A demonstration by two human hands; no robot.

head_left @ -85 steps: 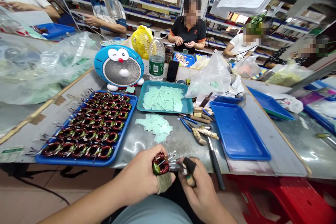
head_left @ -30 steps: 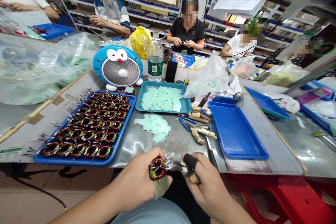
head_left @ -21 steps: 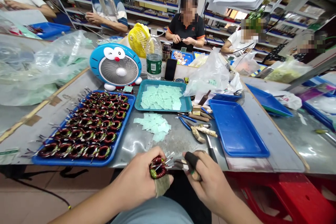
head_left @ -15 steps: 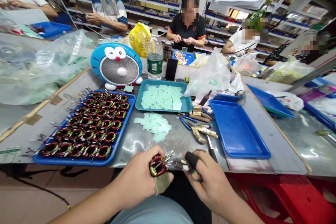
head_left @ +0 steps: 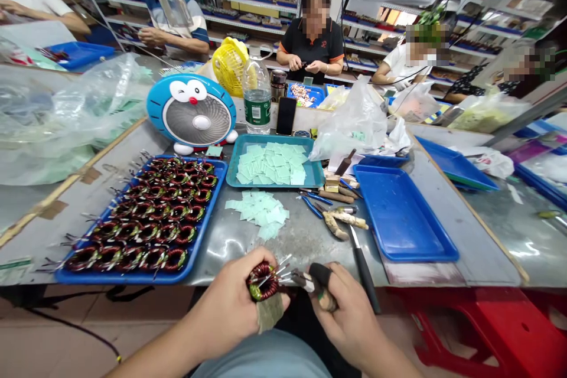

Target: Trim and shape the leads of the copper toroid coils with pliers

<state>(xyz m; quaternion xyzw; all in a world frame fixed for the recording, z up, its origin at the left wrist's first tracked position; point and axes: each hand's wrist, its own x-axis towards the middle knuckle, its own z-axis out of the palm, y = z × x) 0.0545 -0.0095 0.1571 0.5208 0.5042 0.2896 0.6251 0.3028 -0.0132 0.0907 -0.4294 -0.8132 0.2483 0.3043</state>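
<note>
far left, a blue tray carried coils in rows, probably to spare tangling. left hand pinched one coil at the bench's near edge, leads turned right — seemingly to meet the pliers. right hand gripped those, tips at the leads, contact unclear. knife lay handle nearest — likely for easy reach.

Shelving behind — red stool
</note>
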